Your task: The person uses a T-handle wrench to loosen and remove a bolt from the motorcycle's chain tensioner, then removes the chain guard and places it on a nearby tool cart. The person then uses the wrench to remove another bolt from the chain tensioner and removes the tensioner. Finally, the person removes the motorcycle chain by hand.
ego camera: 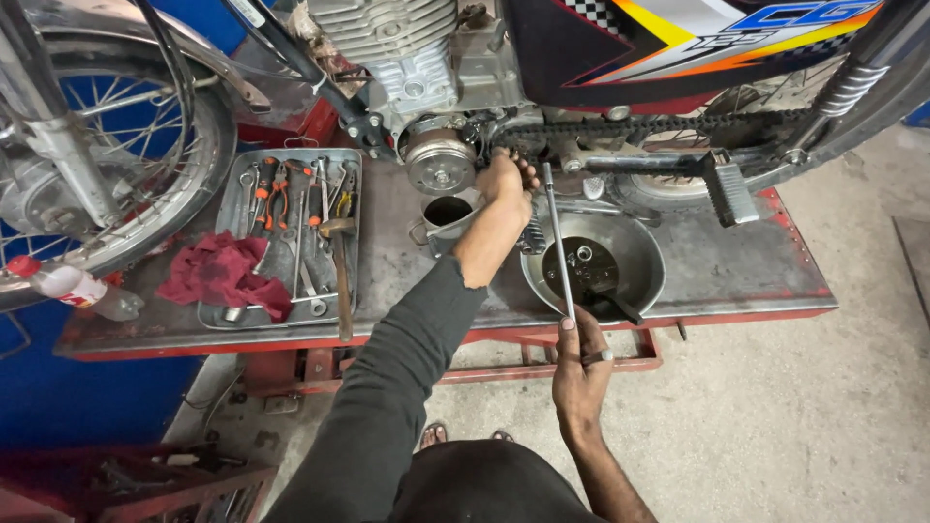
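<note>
A motorcycle [620, 48] stands on a red metal lift bench [736, 281], its engine side open with the drive chain [659, 126] exposed. My left hand [506, 179] reaches in under the engine and grips something beside the round silver engine cover [441, 163]; what it holds is hidden by the fingers. My right hand [579, 363] holds the near end of a long thin metal rod tool [557, 237], whose far tip points at the engine base. The rod crosses over a round metal pan [635, 247] with dark oil and small parts in it.
A metal tray [232, 208] of wrenches, pliers and screwdrivers lies on the bench at left, with a red rag [225, 273] on it. A small metal cup [446, 213] sits below the engine. The front wheel [116, 145] and a plastic bottle [73, 288] are at far left.
</note>
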